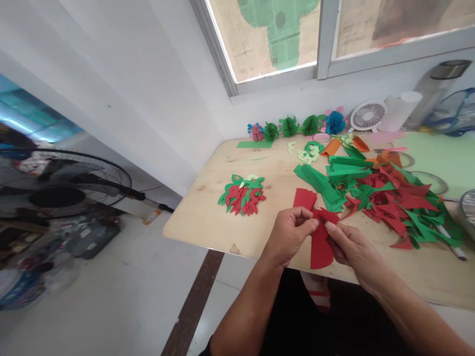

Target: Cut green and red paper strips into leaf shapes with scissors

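Observation:
A cut piece of red paper (327,215) is pinched between my two hands above the table's front edge. My left hand (293,232) grips its left side with thumb and fingertips, and my right hand (343,242) pinches its right side. Directly below the hands lies a larger red paper piece with a rounded end (319,251). A strip of red paper (305,198) sits just beyond my left fingers. Left of the hands is a small pile of red and green cutouts (243,195). Folded green strips (322,188) lie beyond my right hand.
A heap of red and green scraps (397,198) covers the right of the wooden table (196,217). Paper flowers (289,127) and a small white fan (368,116) line the wall. A large black fan (59,193) stands at the left.

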The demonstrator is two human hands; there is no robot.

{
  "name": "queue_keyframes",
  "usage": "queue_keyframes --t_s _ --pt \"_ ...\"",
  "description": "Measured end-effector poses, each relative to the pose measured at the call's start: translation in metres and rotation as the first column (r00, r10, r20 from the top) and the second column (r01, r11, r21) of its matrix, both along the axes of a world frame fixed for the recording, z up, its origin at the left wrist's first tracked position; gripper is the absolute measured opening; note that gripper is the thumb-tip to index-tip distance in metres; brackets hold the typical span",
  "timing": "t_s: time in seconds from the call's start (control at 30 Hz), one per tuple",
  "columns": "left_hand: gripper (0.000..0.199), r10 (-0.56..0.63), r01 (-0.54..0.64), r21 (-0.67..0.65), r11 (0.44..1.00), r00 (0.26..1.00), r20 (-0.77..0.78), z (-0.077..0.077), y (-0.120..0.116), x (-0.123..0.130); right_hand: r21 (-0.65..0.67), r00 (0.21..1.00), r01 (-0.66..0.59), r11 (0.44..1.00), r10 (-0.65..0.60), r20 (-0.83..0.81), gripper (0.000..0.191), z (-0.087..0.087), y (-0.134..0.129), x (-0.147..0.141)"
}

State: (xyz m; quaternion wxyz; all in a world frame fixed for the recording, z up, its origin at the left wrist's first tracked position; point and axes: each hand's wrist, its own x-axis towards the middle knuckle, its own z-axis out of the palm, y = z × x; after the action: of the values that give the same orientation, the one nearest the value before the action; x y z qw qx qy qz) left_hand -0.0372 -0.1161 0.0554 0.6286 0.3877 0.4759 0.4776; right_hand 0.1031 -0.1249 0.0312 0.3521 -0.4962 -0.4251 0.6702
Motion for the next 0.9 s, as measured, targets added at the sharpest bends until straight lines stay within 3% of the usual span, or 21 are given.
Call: queue_keyframes --t_s 0.9 --pt "0.011 0.014 -0.014 -0.009 1.0 0.999 0.04 0.0004 -0.0006 0.0001 0.044 0.999 -0.009 0.999 0.007 0.031 0.053 -0.0048 -0.0009 -0.0032"
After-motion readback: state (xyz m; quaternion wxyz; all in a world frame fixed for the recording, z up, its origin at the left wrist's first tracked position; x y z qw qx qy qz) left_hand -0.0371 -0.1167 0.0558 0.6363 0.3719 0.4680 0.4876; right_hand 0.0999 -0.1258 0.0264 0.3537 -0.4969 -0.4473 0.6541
